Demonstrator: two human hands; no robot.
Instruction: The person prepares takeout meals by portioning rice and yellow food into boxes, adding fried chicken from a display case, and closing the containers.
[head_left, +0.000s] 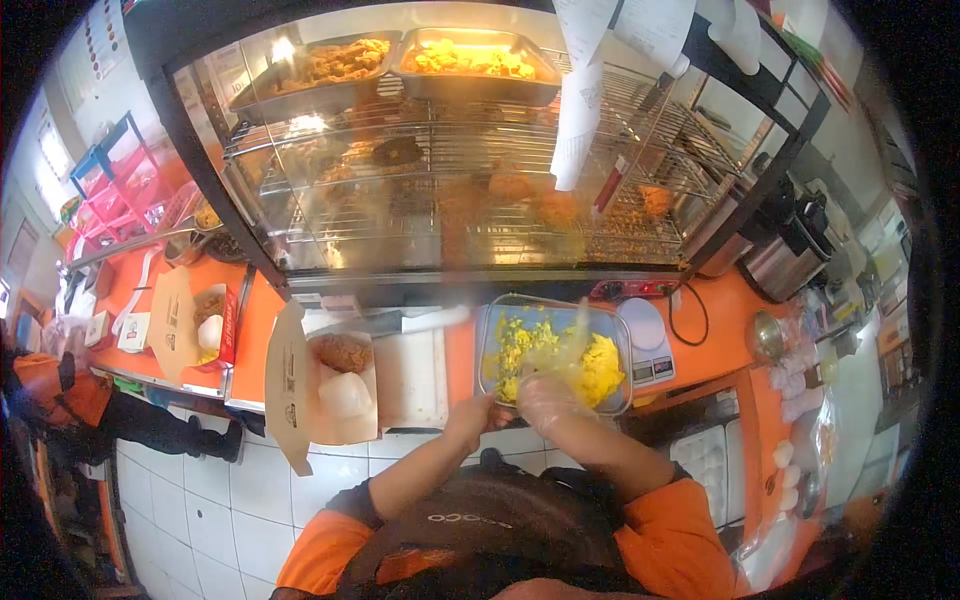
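A rectangular tray (517, 301) of yellow and green-flecked food, likely scrambled egg (600, 371), stands on the counter before me. My right hand (551, 399), in a clear plastic glove, reaches over the tray's front rim into the food. A blurred translucent shape rises beyond its fingers, and I cannot tell whether it holds anything. My bare left hand (478, 421) has its fingers at the front left corner of the tray, gripping the rim. To its left, an open cardboard box (286, 382) contains a fried chicken piece (343, 352) and a white rice mound (345, 395).
A glass-fronted warming cabinet (442, 281) rises behind the tray, with paper slips (579, 127) hanging down. A small scale (651, 360) stands right of the tray. Left are a knife-like blade (364, 322), another filled box (171, 322) and a person in orange (82, 397).
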